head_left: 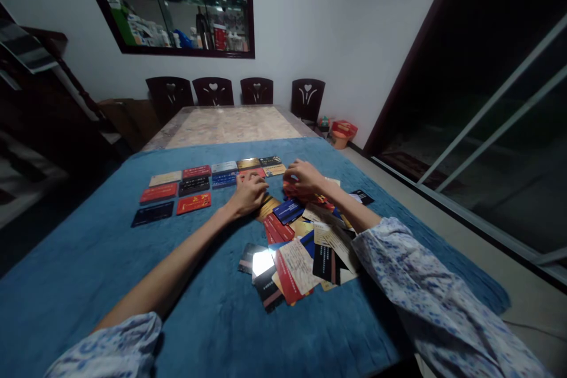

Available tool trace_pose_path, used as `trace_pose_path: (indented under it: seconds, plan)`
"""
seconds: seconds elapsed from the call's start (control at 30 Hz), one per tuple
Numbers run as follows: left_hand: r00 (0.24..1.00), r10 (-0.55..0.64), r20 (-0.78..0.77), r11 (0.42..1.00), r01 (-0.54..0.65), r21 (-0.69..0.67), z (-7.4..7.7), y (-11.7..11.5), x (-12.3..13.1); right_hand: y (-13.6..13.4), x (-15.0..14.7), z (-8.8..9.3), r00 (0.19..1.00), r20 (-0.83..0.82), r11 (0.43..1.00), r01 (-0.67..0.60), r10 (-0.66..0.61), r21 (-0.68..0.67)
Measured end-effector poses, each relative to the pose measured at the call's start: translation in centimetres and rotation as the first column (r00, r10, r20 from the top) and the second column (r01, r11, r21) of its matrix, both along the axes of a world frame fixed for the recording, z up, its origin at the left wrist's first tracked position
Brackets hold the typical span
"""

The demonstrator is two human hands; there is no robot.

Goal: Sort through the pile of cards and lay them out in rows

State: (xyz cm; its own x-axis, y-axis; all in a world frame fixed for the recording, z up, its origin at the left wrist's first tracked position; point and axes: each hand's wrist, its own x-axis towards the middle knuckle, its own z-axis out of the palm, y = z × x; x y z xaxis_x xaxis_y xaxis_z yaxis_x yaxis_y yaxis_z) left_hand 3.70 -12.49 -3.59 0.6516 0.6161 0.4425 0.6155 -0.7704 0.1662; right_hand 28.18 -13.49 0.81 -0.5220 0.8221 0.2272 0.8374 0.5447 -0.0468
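A loose heap of plastic cards (301, 248) lies on a blue cloth (133, 271) in front of me. Beyond it, several cards (195, 186) are laid out in neat rows. My left hand (248, 194) rests on the cloth at the right end of the rows, its fingers curled down over a red card (251, 173). My right hand (303, 178) sits at the far edge of the heap with fingers bent, pinching a red card there. Both forearms stretch forward; patterned sleeves cover the upper arms.
The cloth covers the near part of a long table (230, 124). Several dark chairs (212, 91) stand at its far end. A glass wall cabinet (177, 0) hangs above. A sliding glass door (496, 130) is on the right, and an orange container (343, 130) is on the floor.
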Motion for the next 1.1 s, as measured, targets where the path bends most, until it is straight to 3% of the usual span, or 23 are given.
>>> trace_pose_path:
  seconds: [0.3,0.53,1.1]
  plan:
    - [0.998,-0.063,-0.021,0.997,0.062,-0.041,0.8,-3.3,1.0,-3.7,1.3,-1.8,0.996,-0.091,0.999,-0.016,0.019,0.035]
    - [0.993,-0.112,-0.045,0.991,0.108,-0.074,1.3,-5.3,2.2,-5.7,1.8,-3.0,0.970,-0.215,0.993,-0.105,0.114,0.055]
    - [0.951,-0.178,-0.253,0.982,0.156,-0.102,2.4,-6.5,2.3,-6.5,1.9,-4.3,0.948,-0.239,0.978,-0.205,0.210,0.046]
